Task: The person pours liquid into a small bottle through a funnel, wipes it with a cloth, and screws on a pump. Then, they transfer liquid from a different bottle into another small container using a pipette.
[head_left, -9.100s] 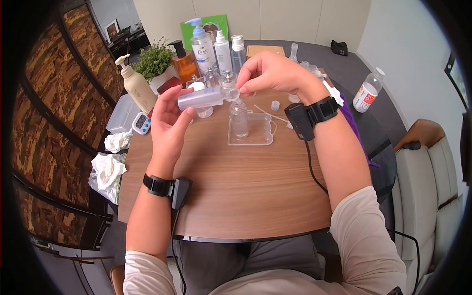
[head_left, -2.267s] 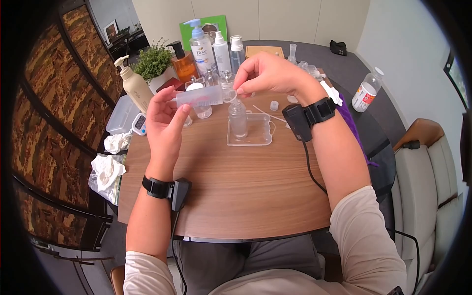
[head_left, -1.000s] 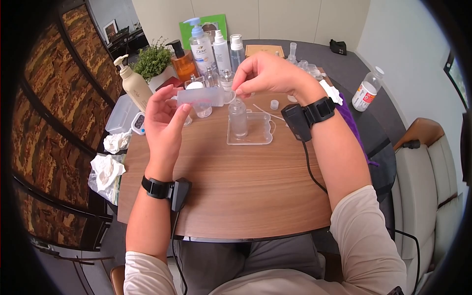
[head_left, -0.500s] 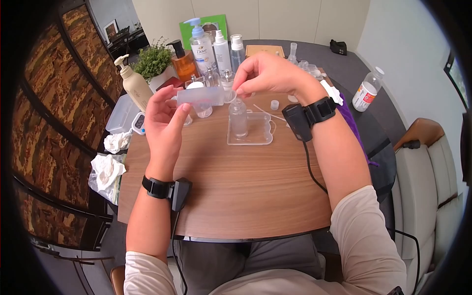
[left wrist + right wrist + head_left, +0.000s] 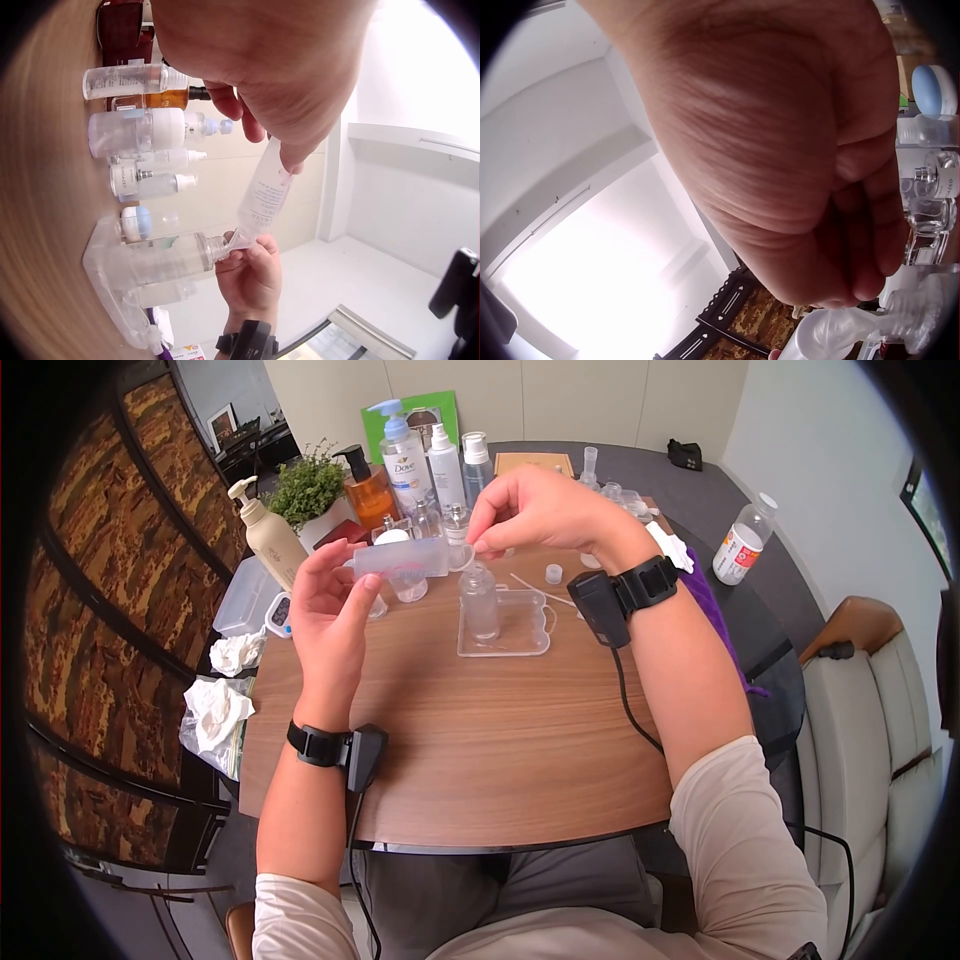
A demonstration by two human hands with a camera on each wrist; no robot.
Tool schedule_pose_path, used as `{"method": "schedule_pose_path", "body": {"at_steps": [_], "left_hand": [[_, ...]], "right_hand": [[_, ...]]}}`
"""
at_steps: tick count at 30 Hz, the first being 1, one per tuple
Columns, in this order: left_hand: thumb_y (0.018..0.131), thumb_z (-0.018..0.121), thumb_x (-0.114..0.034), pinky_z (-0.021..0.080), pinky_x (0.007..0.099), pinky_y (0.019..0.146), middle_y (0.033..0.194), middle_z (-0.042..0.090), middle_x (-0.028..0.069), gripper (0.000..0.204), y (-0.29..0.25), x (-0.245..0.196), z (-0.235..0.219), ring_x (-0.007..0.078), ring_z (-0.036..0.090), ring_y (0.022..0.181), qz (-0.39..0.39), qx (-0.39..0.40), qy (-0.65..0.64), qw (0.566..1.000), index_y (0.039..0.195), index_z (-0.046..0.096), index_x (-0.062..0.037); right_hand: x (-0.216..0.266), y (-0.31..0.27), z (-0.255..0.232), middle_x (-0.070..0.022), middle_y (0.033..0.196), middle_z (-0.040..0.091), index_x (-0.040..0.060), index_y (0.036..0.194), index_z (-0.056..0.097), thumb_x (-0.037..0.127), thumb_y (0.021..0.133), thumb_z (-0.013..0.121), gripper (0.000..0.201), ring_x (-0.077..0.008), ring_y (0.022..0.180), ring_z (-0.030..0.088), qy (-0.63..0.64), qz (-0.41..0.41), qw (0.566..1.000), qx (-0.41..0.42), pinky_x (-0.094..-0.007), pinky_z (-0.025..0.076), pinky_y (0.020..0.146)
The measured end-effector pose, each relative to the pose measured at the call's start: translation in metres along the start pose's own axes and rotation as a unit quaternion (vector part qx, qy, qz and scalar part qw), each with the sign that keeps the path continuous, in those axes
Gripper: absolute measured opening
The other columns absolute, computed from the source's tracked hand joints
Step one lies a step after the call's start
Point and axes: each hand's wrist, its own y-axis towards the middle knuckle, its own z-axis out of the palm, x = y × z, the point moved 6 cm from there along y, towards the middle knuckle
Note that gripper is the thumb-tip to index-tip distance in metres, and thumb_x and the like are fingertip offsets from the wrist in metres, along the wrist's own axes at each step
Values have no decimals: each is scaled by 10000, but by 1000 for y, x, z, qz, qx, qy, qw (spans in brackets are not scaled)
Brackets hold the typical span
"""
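Note:
My left hand (image 5: 335, 595) grips a translucent bottle (image 5: 402, 558) between thumb and fingers, laid nearly level in the head view. Small print shows on its side in the left wrist view, where its mouth end meets a small clear funnel (image 5: 240, 239). Thumb and fingertips of my right hand (image 5: 545, 515) pinch the funnel's rim. Below, the funnel sits at the neck of an uncapped clear bottle (image 5: 482, 610), which stands upright in a shallow clear tray (image 5: 535, 648). In the right wrist view, the funnel (image 5: 836, 330) points into the clear bottle's threaded neck (image 5: 911, 319).
Several pump and spray bottles (image 5: 405, 465) and a potted plant (image 5: 308, 490) line the back. A small cap (image 5: 553, 574) and a thin stick (image 5: 540, 589) lie right of the tray. Left are a timer (image 5: 279, 616) and crumpled tissues (image 5: 218, 710); a labelled bottle (image 5: 745, 540) stands far right.
Compared with the oldest frame, the held bottle lies more level, its right end slightly lower. Over the last second both hands keep their hold; the head view shifts a little.

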Motion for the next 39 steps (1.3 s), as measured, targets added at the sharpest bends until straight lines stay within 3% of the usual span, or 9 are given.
{"method": "schedule_pose_path", "body": {"at_steps": [8,14,31,37,39], "left_hand": [[971,712,40,529,354,1053,1364,658,133,286,1,7,-5,199,638,1247,15,5,-64,998,1221,611,-56],[948,718,81,554,319,1001,1345,665,138,262,1,6,-2,177,678,1138,-5,-12,-57,998,1176,643,-24],[991,712,-14,536,289,913,1249,710,88,385,-1,1,3,152,673,1105,-13,19,-22,999,1360,606,-5],[958,718,28,556,279,889,1165,701,59,464,-2,1,6,128,660,1057,-23,33,-36,999,1398,576,-7],[968,703,24,549,296,906,1213,690,77,478,-2,2,6,149,664,1076,-19,40,-27,999,1425,564,-6]], "right_hand": [[-1,1,1,-91,914,775,-18,978,783,66,883,777,127,-146,851,746,-7,-4,1000,15,-282,594,813],[-1,0,1,-91,900,776,-16,974,785,60,875,777,125,-147,850,746,-5,-2,1000,8,-283,592,812],[-2,0,2,-95,899,776,-19,970,782,68,876,789,129,-155,847,747,-8,8,1000,8,-293,596,815],[-2,0,2,-92,899,775,-12,970,783,72,876,787,126,-152,848,744,-10,9,1000,9,-290,592,814],[-2,0,2,-91,900,775,-10,970,784,70,876,785,123,-152,849,744,-8,8,1000,9,-288,591,814]]}}
